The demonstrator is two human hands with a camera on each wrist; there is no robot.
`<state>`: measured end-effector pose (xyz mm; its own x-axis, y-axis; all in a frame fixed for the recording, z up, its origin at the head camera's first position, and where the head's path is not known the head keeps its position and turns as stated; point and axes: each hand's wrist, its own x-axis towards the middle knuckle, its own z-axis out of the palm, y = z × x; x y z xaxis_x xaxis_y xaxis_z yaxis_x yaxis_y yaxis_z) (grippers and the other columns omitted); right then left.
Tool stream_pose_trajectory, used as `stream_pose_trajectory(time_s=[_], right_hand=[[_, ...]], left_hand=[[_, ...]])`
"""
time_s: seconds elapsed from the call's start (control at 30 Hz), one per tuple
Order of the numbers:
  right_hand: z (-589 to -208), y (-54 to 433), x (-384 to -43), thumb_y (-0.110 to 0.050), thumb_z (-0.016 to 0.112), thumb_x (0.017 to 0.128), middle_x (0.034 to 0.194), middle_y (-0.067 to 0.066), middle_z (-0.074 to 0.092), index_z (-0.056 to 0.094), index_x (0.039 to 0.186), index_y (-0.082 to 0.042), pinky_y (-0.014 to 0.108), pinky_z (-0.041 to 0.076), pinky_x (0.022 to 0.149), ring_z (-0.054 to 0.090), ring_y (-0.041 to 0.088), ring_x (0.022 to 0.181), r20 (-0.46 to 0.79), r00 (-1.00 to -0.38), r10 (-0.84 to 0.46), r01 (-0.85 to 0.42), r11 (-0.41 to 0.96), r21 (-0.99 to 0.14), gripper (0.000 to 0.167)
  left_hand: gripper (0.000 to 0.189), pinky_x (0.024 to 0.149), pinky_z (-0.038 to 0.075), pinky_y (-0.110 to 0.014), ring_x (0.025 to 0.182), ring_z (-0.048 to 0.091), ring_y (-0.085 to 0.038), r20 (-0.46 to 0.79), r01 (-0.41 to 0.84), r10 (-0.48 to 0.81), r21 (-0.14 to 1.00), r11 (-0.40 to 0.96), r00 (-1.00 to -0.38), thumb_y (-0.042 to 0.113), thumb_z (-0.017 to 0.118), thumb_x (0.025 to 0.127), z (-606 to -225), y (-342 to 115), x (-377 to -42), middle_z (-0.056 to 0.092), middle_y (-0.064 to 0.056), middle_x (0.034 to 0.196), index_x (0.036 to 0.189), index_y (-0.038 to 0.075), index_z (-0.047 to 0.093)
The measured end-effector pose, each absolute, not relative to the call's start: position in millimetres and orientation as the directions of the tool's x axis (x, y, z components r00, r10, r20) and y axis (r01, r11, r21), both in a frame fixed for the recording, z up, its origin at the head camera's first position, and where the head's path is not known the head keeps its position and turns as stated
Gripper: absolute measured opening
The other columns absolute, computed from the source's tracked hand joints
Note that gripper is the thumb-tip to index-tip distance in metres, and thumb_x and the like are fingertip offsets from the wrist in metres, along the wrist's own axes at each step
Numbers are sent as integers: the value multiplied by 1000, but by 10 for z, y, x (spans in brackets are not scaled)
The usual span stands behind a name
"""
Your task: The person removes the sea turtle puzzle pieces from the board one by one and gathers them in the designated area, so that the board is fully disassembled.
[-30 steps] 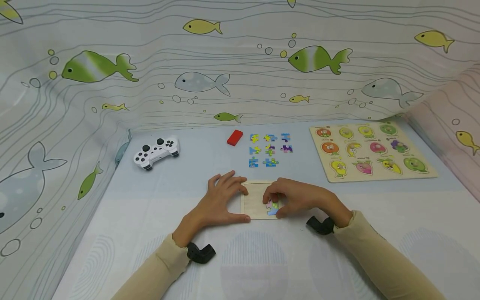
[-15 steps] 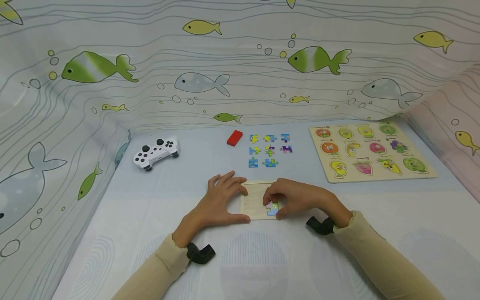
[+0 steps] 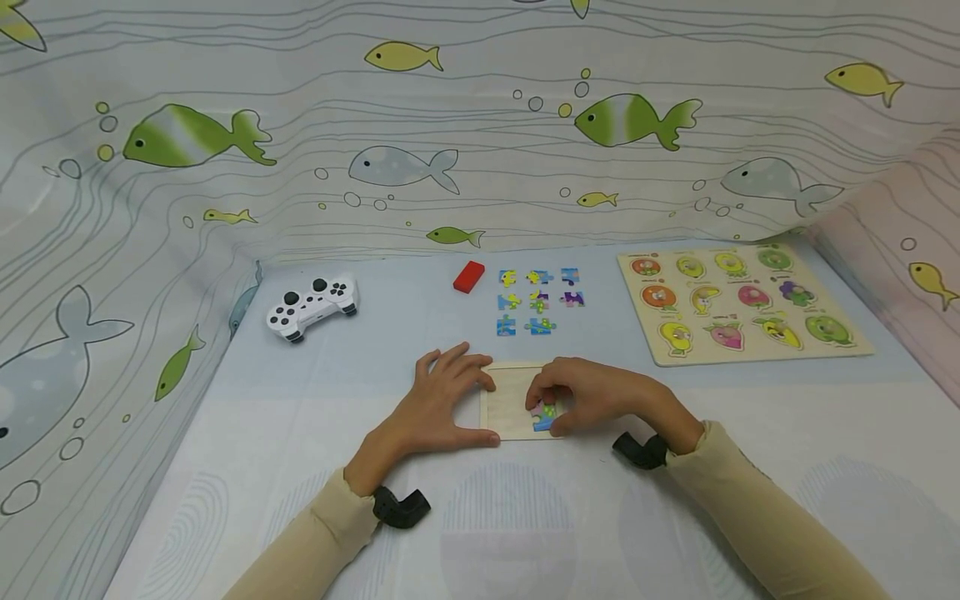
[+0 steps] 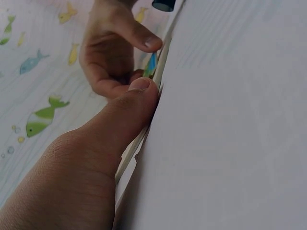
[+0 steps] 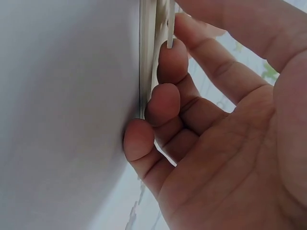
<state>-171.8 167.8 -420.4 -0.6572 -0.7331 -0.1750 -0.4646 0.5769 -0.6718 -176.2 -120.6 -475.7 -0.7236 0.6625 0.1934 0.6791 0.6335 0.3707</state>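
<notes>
In the head view a small pale wooden puzzle tray (image 3: 508, 404) lies flat before the person. The left hand (image 3: 435, 408) holds its left side, thumb at the near corner and fingers at the far edge. Over the tray's right part, the right hand (image 3: 600, 392) pinches a jigsaw piece (image 3: 543, 417) in blue, green and pink; its fingers hide part of it. In the right wrist view the jigsaw piece (image 5: 171, 24) stands edge-on, a fingertip against it, close above the tray rim (image 5: 146, 52). The left wrist view has the left thumb (image 4: 129, 103) pressed along the tray's edge.
Several loose jigsaw pieces (image 3: 540, 301) lie in rows beyond the tray, beside a red block (image 3: 468, 277). A white game controller (image 3: 312, 308) sits at the back left. On the back right lies a wooden fruit puzzle board (image 3: 742, 302). A fish-print cloth rises behind.
The jigsaw piece in the right hand has tilted slightly, with more of its blue lower edge showing. Both hands keep nearly the same place at the tray.
</notes>
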Motion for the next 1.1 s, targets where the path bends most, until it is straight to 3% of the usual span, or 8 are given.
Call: stream_pose_trajectory(time_s=[0.67,1.1], right_hand=[[-4274,1794,-1843,-16,82,84,106,-5,66,73,116,-21,30,46,84,55,18,98,-77,-709,-701,-448,533,-718,33],[-4274,1873,-1903,-13,81,84,104,-4,67,74,116,-18,28,46,79,55,19,92,-32,-781,-624,-431,574,-696,33]], left_hand=[[57,119,12,-61,155,25,-30,193,675,659,377,634,-727,71,74,76,-4764,-1220,-1765,47,6,154,118,34,58],[57,119,12,-62,155,25,-30,195,678,661,380,630,-724,71,74,76,-4771,-1215,-1765,47,6,154,117,34,58]])
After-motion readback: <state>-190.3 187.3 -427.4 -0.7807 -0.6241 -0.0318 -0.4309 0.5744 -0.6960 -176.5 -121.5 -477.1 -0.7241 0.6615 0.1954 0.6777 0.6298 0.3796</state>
